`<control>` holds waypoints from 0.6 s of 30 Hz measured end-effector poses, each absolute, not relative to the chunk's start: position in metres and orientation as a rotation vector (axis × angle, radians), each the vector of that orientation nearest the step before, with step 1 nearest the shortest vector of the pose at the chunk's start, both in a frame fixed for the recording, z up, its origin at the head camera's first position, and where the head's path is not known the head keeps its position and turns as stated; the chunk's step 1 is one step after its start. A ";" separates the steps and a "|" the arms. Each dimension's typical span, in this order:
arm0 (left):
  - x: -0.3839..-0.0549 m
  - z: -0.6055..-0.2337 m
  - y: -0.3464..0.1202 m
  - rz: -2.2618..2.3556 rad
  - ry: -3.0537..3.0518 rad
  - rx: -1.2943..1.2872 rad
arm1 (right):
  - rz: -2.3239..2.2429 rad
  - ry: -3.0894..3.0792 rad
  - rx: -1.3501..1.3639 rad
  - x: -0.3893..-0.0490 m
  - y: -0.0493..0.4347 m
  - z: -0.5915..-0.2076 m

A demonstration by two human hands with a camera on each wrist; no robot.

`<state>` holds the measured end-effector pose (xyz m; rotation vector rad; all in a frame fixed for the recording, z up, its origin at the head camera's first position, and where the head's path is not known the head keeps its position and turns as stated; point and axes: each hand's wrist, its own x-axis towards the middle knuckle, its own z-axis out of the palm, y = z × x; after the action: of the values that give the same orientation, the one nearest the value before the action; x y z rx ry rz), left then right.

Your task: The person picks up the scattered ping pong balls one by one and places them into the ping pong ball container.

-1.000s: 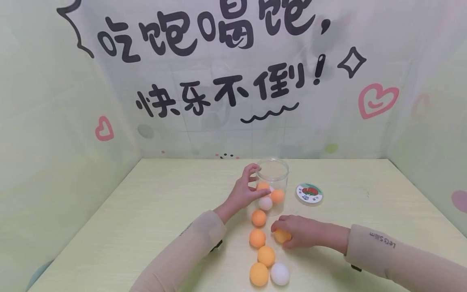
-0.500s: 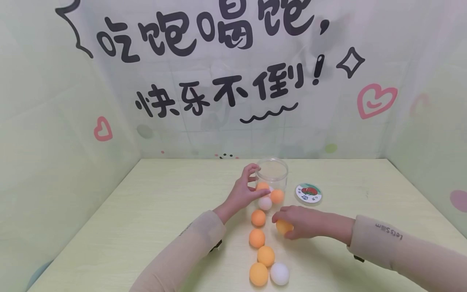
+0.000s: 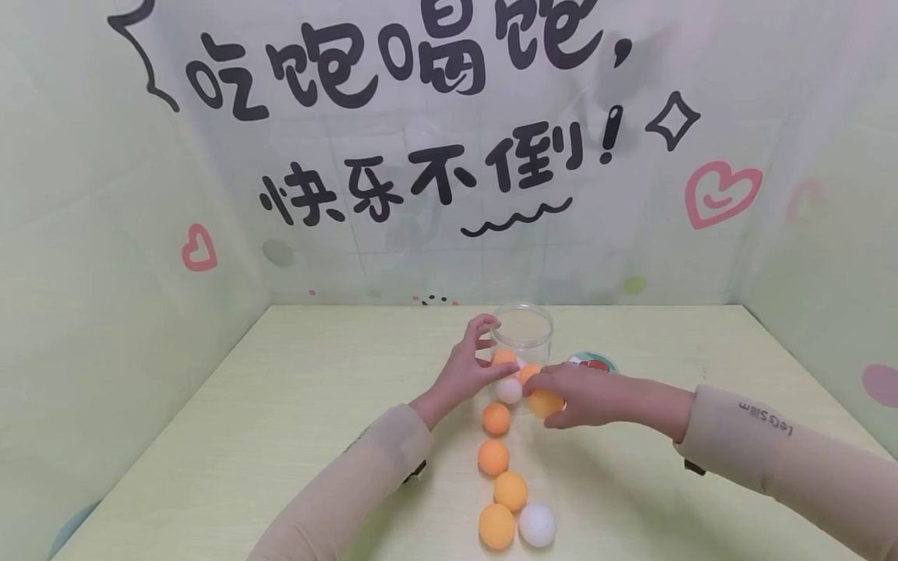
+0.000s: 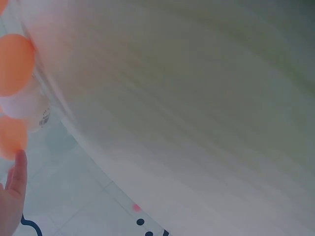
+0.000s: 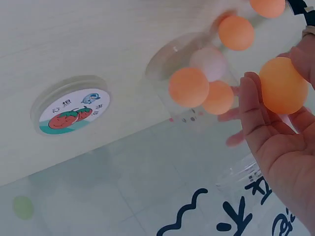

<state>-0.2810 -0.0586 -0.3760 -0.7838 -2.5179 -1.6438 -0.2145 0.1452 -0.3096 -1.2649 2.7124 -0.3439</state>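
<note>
The yellow-orange ball [image 3: 546, 403] was at the near right side of the jar [image 3: 526, 343], seen below its rim in the head view; whether it touched the wall could not be told. What seemed to count most was that the jar's mouth lay up and away from it. Being round, it had no long axis. The right hand [image 3: 585, 395] was nearer, its fingers [image 5: 250, 101] grasping the ball against the thumb. The left hand [image 3: 471, 368] gripped the jar's left side. On the bench [image 3: 316, 436], a row of orange balls [image 3: 494, 456] trailed from the jar's near side; the lid [image 3: 592, 361] lay to its right.
</note>
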 end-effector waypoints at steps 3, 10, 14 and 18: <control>-0.281 -0.376 -0.059 -1.648 -2.519 -0.783 | -0.353 2.723 -1.239 -0.217 0.145 -0.303; -0.282 -0.376 -0.059 -1.649 -2.512 -0.796 | -0.386 2.716 -1.155 -0.220 0.144 -0.285; -0.283 -0.377 -0.059 -1.651 -2.507 -0.802 | -0.380 2.729 -1.152 -0.222 0.144 -0.276; -0.284 -0.377 -0.058 -1.648 -2.510 -0.799 | -0.370 2.741 -1.113 -0.224 0.143 -0.266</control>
<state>-0.2835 -0.0583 -0.3774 -0.7986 -2.5105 -1.6482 -0.2238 0.1434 -0.2658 -1.1128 2.7406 -0.3699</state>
